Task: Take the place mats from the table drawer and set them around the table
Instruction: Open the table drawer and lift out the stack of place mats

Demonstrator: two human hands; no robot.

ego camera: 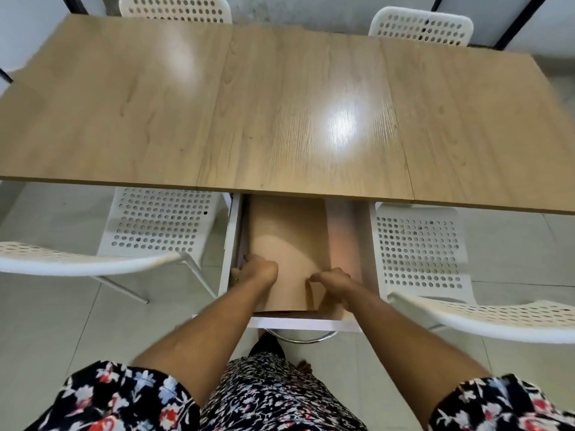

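A white drawer stands pulled out from under the near edge of the wooden table. Tan place mats lie flat inside it, filling most of its width. My left hand reaches into the drawer at the mats' left edge, fingers curled down around that edge. My right hand is at the mats' right edge near the front, fingers curled under a lifted corner. How many mats are stacked cannot be told.
Two white perforated chairs flank the drawer on the near side, their backrests close to my arms. Two more chairs stand at the far side. A metal handle hangs below the drawer front. Pale tiled floor lies around.
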